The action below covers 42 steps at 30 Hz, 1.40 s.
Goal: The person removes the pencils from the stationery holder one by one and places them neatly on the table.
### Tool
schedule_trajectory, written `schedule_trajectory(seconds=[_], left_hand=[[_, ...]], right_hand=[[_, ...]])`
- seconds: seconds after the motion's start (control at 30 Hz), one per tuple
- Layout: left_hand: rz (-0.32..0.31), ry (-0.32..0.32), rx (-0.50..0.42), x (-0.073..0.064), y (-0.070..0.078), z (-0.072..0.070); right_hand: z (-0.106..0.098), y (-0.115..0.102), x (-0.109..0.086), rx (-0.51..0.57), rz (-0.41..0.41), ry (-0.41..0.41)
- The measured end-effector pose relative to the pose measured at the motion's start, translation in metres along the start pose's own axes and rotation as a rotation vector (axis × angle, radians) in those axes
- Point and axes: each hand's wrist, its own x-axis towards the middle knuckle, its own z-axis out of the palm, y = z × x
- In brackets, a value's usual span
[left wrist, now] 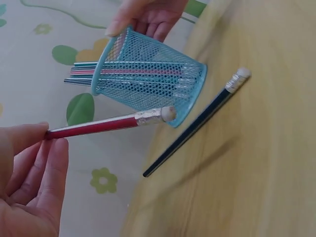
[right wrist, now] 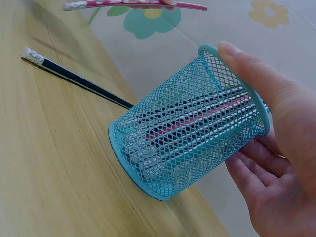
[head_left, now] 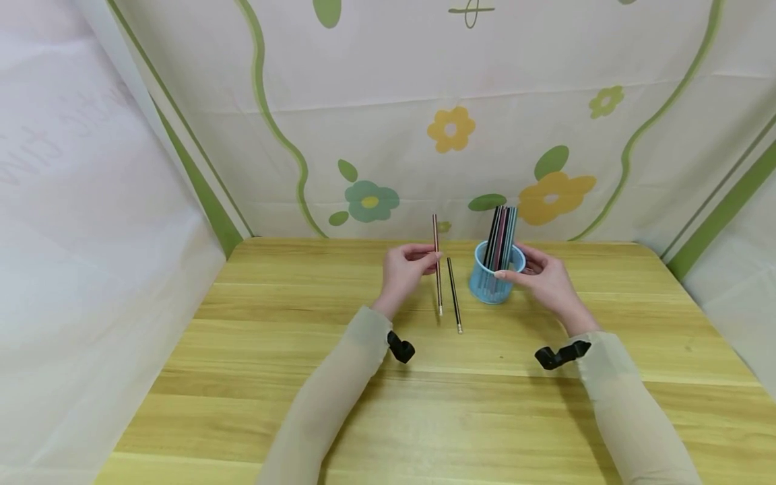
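Between thumb and fingertips my left hand (head_left: pixel 407 271) pinches a red pencil (left wrist: pixel 98 127), its white eraser end pointing down above the table. A blue mesh pencil cup (right wrist: pixel 182 133) stands to the right, holding several pencils (head_left: pixel 500 232) in black, red and light blue with their eraser ends at the bottom. My right hand (head_left: pixel 548 279) grips this cup near the rim, thumb at the front and fingers behind. One black pencil (left wrist: pixel 197 121) with a white eraser lies on the table between the red pencil and the cup.
The wooden table (head_left: pixel 254 391) ends at a pale curtain (head_left: pixel 388 162) printed with flowers and green lines. More curtain hangs along the left and right sides. A black camera mount sits on each wrist.
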Motion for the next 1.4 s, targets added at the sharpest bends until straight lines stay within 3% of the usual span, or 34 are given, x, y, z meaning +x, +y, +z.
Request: schedule_trajectory(seconds=[0.3,0.7,1.0,1.4], left_hand=[[-0.082,0.011,0.088,-0.009,-0.016,-0.008],[-0.158,0.014,0.14,-0.005,-0.036,0.0],[-0.25,0.025,0.246,-0.004,-0.04,0.003],[-0.276,0.026,0.336,-0.004,-0.041,0.009]], right_hand=[[0.0,0.0,0.0,0.003,0.004,-0.007],[-0.001,0.0,0.001,0.012,0.003,-0.012],[-0.001,0.0,0.002,0.012,0.004,-0.019],[-0.001,0.002,0.003,0.014,-0.01,-0.012]])
